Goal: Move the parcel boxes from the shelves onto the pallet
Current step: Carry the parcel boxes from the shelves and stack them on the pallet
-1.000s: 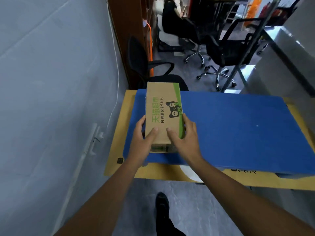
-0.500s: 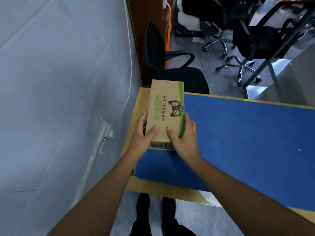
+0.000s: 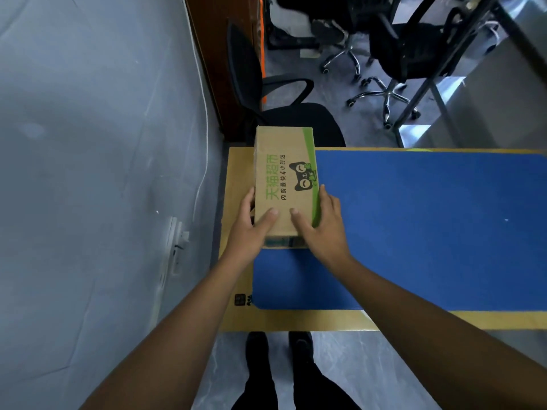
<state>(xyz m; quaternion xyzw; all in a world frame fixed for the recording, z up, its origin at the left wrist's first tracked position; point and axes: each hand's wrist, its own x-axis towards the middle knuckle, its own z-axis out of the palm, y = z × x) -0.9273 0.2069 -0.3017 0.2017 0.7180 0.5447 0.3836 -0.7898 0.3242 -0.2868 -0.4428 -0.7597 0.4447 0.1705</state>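
Note:
A long brown cardboard parcel box (image 3: pixel 284 173) with green print and a black cat face is at the far left end of the blue pallet (image 3: pixel 414 226), which lies on a yellow-brown cardboard sheet (image 3: pixel 236 208). My left hand (image 3: pixel 251 229) grips the box's near left corner, thumb on top. My right hand (image 3: pixel 321 226) grips the near right corner, thumb on top and fingers along its green side. I cannot tell whether the box rests on the pallet or hangs just above it.
A grey wall (image 3: pixel 103 143) runs close along the left. A black office chair (image 3: pixel 284 113) stands just behind the pallet, more wheeled chairs (image 3: pixel 393 54) farther back. A metal shelf post (image 3: pixel 426 81) slants at the right. My feet (image 3: pixel 278 350) stand at the sheet's near edge.
I have stepped closer and the view has tilted down. Both hands have carried the box toward the pallet's far left corner, keeping the same grip.

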